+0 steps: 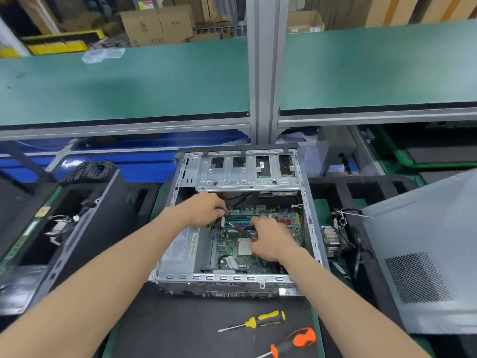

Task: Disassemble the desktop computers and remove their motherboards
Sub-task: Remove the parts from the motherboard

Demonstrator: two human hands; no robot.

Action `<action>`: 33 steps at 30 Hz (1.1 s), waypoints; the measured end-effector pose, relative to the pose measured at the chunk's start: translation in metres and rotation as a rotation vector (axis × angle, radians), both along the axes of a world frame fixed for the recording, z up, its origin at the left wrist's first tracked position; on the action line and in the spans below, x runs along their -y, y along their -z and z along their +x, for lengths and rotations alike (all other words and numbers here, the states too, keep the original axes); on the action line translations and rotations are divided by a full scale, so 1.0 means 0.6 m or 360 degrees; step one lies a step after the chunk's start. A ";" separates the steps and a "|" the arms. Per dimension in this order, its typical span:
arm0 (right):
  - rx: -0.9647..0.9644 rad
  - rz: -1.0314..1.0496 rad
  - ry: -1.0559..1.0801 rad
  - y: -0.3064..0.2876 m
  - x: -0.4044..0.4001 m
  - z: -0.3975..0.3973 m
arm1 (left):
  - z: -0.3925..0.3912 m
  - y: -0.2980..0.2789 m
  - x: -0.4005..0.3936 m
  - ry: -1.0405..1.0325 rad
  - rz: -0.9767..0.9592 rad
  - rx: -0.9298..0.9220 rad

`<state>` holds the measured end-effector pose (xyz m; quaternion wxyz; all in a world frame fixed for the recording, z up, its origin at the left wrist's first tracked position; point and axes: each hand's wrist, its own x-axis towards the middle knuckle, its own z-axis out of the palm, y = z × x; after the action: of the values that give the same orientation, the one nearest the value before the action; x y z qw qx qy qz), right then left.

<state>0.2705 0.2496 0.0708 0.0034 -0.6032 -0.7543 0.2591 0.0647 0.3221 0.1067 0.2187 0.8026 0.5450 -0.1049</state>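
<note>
An open desktop case [233, 223] lies at centre, its green motherboard [240, 248] still seated inside. The left hand [206, 209] curls round a cable bundle at the board's 11 o'clock corner. The right hand [268, 237] grips pliers [246, 232] over the board — jaws pointing toward 10 o'clock. At 6 o'clock lie two screwdrivers — yellow-handled [260, 319] and orange-handled [294, 342].

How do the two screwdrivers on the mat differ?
The yellow screwdriver has a yellow and black handle; the orange screwdriver has an orange and black one. The yellow screwdriver shows whole, tip pointing left, and lies nearer the computer case; the orange screwdriver is cut off by the bottom edge of the picture. Both lie untouched on the black mat, slanted much the same way, handles to the right.
</note>
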 end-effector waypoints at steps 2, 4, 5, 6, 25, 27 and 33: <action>-0.0058 0.0055 -0.0004 -0.011 0.007 -0.003 | -0.011 -0.001 0.023 -0.0087 0.0156 0.0154; -0.0116 0.0112 -0.0006 -0.025 0.017 -0.007 | -0.019 0.003 0.044 -0.0149 0.0289 0.0284; -0.0128 0.0147 -0.0005 -0.032 0.023 -0.008 | -0.022 0.005 0.055 -0.0163 0.0332 0.0334; -0.0133 0.0187 -0.0002 -0.040 0.029 -0.010 | -0.025 0.008 0.064 -0.0162 0.0372 0.0384; -0.0063 0.1103 -0.0375 -0.057 0.223 -0.097 | -0.085 -0.019 0.148 -0.0242 0.0337 0.0759; -0.0045 0.1113 -0.0498 -0.044 0.241 -0.112 | -0.085 -0.020 0.147 -0.0239 0.0330 0.0749; 0.0015 0.1043 -0.0881 0.018 0.285 -0.154 | -0.084 -0.021 0.145 -0.0243 0.0309 0.0727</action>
<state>0.1783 0.0787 0.0603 0.1218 -0.3461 -0.9302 -0.0059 0.0141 0.2348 0.1190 0.2653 0.7792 0.5480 0.1486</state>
